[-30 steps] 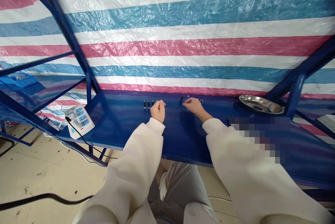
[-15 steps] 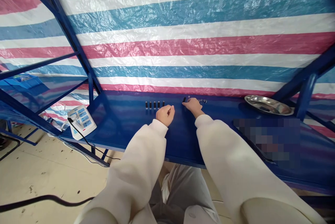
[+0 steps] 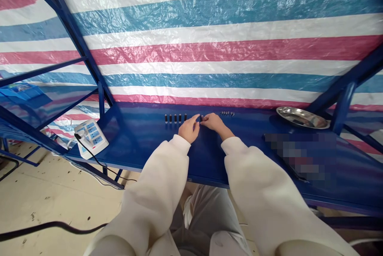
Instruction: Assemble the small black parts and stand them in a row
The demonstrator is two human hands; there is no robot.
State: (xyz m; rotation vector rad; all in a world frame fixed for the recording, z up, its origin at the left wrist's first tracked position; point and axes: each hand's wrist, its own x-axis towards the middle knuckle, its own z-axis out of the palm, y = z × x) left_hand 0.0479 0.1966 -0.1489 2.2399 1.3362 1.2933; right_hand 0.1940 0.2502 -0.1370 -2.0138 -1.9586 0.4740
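Near the back of the blue table, my right hand [image 3: 212, 121] pinches a small black cylinder [image 3: 202, 118], mostly covered by the fingertips. Just left of it, my left hand [image 3: 188, 130] is half curled, thumb and fingers apart, with nothing visible in it; its fingertips come close to the cylinder. Several similar black cylinders [image 3: 175, 119] with pale ends stand in a row beyond my left hand. On the right, several small shiny metal pieces [image 3: 228, 114] are lined up near the back edge; their exact kind is too small to tell.
An oval metal tray [image 3: 302, 118] lies at the back right, with a blurred-out dark object [image 3: 299, 156] in front of it. A white power strip [image 3: 92, 138] with a black cable sits at the left end. Blue frame posts [image 3: 101, 100] and a striped tarp [image 3: 209, 52] bound the table [image 3: 134, 140].
My right hand has moved left, away from the metal pieces, bringing the black cylinder close to my left hand. The left hand's fingers have uncurled somewhat.
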